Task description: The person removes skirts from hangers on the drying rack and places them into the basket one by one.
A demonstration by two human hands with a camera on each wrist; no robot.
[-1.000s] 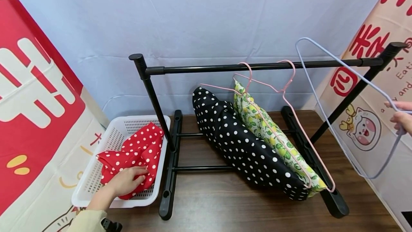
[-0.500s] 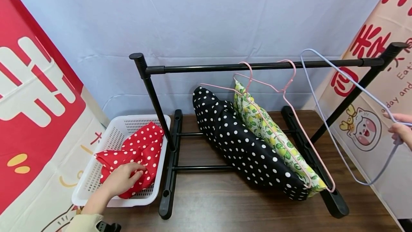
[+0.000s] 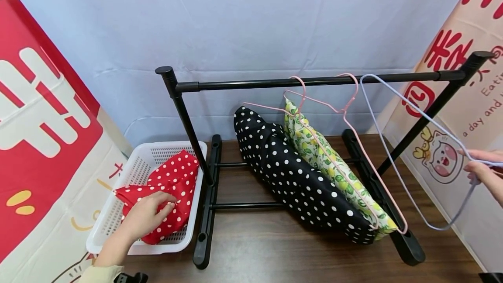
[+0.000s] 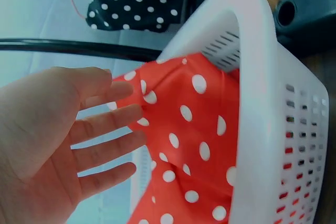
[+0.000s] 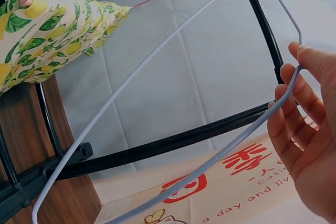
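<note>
A red cloth with white dots (image 3: 173, 187) lies in the white basket (image 3: 94, 230) at the left. My left hand (image 3: 143, 215) is over this cloth in the head view. In the left wrist view its fingers (image 4: 110, 145) are nearly straight in front of the cloth; whether they touch it, I cannot tell. At the right, my right hand (image 3: 485, 171) holds a pale blue hanger (image 3: 424, 112). The right wrist view shows thumb and fingers pinching the blue wire (image 5: 286, 95). No garment is on this hanger.
A black rack (image 3: 243, 84) stands on the wooden table (image 3: 251, 248). From its bar hang two pink hangers (image 3: 349, 112), bearing a black dotted cloth (image 3: 291, 174) and a lemon-print cloth (image 3: 314, 143). Printed panels (image 3: 452, 112) flank both sides; a pale sheet (image 3: 243, 25) covers the back.
The blue hanger's top end has come down to the height of the bar, and my right hand has moved lower. My left hand has shifted slightly to the left above the red cloth.
</note>
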